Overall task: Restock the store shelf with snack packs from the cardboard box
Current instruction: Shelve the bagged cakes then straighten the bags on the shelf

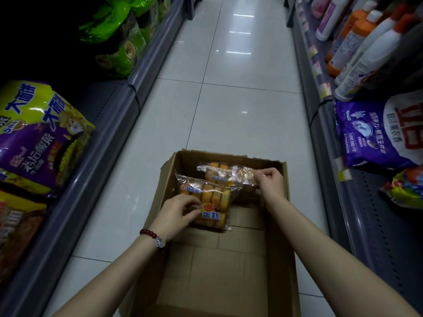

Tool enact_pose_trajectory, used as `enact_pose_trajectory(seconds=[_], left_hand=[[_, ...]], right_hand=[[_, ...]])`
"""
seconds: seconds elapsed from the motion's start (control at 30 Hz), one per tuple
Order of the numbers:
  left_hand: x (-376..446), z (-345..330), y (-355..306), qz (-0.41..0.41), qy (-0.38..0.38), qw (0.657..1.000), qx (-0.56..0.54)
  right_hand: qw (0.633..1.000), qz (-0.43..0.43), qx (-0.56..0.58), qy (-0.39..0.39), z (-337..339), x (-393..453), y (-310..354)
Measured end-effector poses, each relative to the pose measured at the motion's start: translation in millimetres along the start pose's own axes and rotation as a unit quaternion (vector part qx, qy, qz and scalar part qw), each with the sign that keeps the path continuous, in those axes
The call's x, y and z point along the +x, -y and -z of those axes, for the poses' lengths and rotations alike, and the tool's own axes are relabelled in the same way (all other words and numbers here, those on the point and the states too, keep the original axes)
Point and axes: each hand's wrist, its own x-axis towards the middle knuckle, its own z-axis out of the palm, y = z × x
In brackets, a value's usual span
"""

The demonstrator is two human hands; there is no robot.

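Head view is showing 2 snack packs lying in the far end of an open cardboard box (281, 225) that is sitting on the white tiled floor (229, 110) of a store aisle. The nearer snack pack (212, 202), clear plastic over rows of golden cakes, is lying toward the box's left wall; its blue characters are reading "蛋糕". The left hand (176, 213), with a dark red bead bracelet (151, 234) on its wrist, is curling its fingers over this pack's near left corner and gripping it. The farther snack pack (226, 173) is lying crosswise by the box's far wall, its print too glared to read. The right hand (270, 179) is pinching that pack's right edge between thumb and curled fingers, close to the box's right wall. The near half of the box is showing bare cardboard bottom.

Along the aisle's left edge, a grey shelf (109, 133) is carrying a yellow and purple noodle bag (39, 133) printed "大面饼" and "老坛酸菜", with green bags (119, 37) farther along. Along the right edge, another shelf (357, 202) is holding a purple and white detergent bag (375, 138), and white and orange bottles (366, 46) are standing beyond it.
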Motion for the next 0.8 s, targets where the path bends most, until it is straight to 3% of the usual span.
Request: enact_pose_trajectory(seconds=[0.1, 0.2, 0.57, 0.8], left_hand=[[0, -3, -2, 0.001, -0.035, 0.999, 0.0], [0, -5, -4, 0.027, -0.067, 0.997, -0.005], [-14, -11, 3, 0.109, -0.082, 0.99, -0.041], [-12, -16, 2, 0.145, -0.098, 0.983, -0.06]], right_hand=[[0.994, 0.001, 0.057, 0.093, 8, -9, -11], [0.989, 0.006, 0.07, 0.13, 9, -13, -21], [0.993, 0.048, 0.037, 0.103, 7, -7, -31], [0.995, 0.084, 0.058, 0.02, -2, -13, -12]])
